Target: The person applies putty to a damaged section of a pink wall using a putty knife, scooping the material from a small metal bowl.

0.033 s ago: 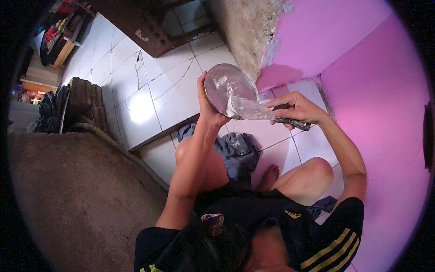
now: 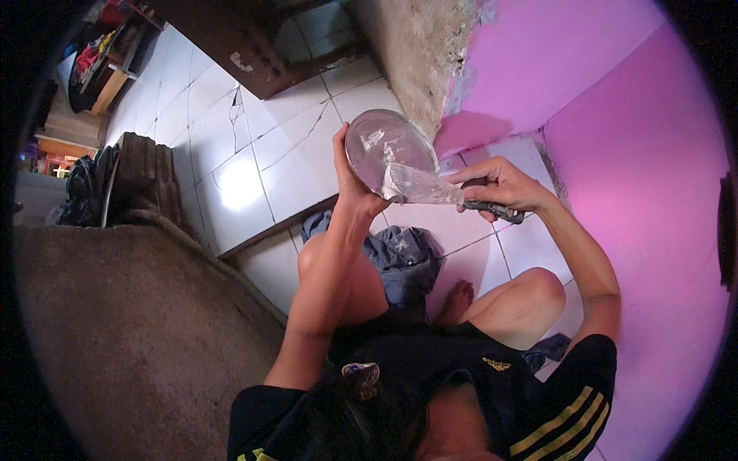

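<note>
My left hand point(image 2: 355, 184) grips a round, shallow lid-like disc point(image 2: 409, 138) by its left and lower rim, holding it up in front of me. Streaks and lumps of white paste lie on its greyish face. A putty knife point(image 2: 432, 187) reaches in from the right, its broad blade smeared with the same white paste and its edge against the disc's lower part. Closed round the knife near the base of the blade is my right hand point(image 2: 509, 184); the worn dark handle sticks out below the fingers.
Crumpled grey-blue cloth point(image 2: 403, 257) lies on the white floor tiles point(image 2: 288, 180) between my legs. A pink wall point(image 2: 638, 200) rises close on my right, with bare rough plaster point(image 2: 415, 54) beyond. A brown concrete slab point(image 2: 146, 330) fills the left; dark furniture point(image 2: 254, 46) stands ahead.
Both hands, with the disc and the putty knife, have shifted very slightly to the left. The grips are the same.
</note>
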Demonstrator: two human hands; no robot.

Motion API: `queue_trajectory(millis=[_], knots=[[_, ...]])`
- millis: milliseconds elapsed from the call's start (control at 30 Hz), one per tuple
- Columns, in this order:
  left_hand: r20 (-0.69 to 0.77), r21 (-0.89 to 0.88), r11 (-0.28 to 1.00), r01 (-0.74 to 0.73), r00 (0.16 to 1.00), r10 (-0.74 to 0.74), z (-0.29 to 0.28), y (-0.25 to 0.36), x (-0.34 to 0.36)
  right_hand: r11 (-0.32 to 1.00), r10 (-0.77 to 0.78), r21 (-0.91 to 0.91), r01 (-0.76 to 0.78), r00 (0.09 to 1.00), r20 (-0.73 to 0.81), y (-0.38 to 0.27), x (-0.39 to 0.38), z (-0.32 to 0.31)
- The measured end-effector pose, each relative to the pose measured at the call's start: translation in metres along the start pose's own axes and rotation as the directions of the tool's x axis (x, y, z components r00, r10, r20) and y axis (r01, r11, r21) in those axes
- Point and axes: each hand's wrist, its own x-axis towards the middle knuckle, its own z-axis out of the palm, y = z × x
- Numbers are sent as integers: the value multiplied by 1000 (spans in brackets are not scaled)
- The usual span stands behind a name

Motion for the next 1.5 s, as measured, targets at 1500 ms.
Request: queue_trajectory(millis=[1500], knots=[[105, -99, 983, -151, 981, 162, 26, -7, -30, 426, -764, -899, 100, -493, -417, -149, 42, -46]])
